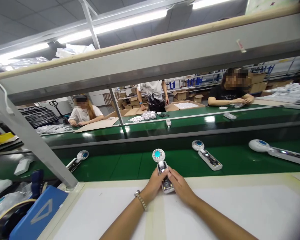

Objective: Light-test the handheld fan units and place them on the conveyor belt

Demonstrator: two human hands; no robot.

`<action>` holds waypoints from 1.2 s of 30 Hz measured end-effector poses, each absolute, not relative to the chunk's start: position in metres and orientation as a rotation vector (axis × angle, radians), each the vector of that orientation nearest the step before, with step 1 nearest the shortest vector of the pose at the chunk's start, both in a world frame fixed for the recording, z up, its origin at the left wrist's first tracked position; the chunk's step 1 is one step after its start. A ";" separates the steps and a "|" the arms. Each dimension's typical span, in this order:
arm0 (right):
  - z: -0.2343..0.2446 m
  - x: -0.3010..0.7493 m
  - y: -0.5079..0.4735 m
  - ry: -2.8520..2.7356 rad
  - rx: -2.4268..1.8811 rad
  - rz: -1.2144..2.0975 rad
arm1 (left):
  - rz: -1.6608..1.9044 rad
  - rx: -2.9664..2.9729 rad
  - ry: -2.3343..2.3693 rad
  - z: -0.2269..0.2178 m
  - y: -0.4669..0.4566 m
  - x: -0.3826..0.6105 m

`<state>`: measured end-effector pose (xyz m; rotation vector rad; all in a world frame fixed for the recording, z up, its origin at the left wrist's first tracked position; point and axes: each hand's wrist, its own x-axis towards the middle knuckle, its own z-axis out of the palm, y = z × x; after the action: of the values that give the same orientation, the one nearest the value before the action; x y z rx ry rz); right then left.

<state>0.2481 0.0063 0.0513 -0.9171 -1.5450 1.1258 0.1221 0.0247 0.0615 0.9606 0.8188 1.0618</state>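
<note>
Between my hands, over the near edge of the green belt, is a white handheld fan with a round head and a bright blue centre. Its handle casing is open, so a dark circuit board with a small glowing light shows. My left hand grips the handle from the left, thumb on the board. From the right, my right hand closes round the same handle, its thumb meeting the left one. Similar open fans lie on the belt: one fan just to the right, another fan farther right, and one fan at left.
A white-topped work table lies under my forearms. The green belt runs across in front. At left are a blue holder and a slanted metal post. A shelf beam crosses overhead. Several people sit or stand beyond.
</note>
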 end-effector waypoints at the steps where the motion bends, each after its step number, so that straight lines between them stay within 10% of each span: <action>1: 0.050 0.250 0.007 -1.621 -0.929 1.034 | 1.079 0.979 0.833 0.062 0.023 0.122; 13: 0.038 0.368 0.077 -1.081 -1.677 0.293 | 1.013 0.964 0.957 0.065 0.021 0.119; 25: 0.043 0.346 0.072 -1.424 -1.734 0.675 | 1.030 0.899 0.943 0.064 0.024 0.117; 36: 0.068 0.302 0.005 -0.987 -0.911 1.550 | 1.118 0.883 0.928 0.064 0.021 0.119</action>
<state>0.3018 0.0046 0.0681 -0.9108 -0.9865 1.5505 0.1190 0.0208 0.0635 0.8826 0.9281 1.1182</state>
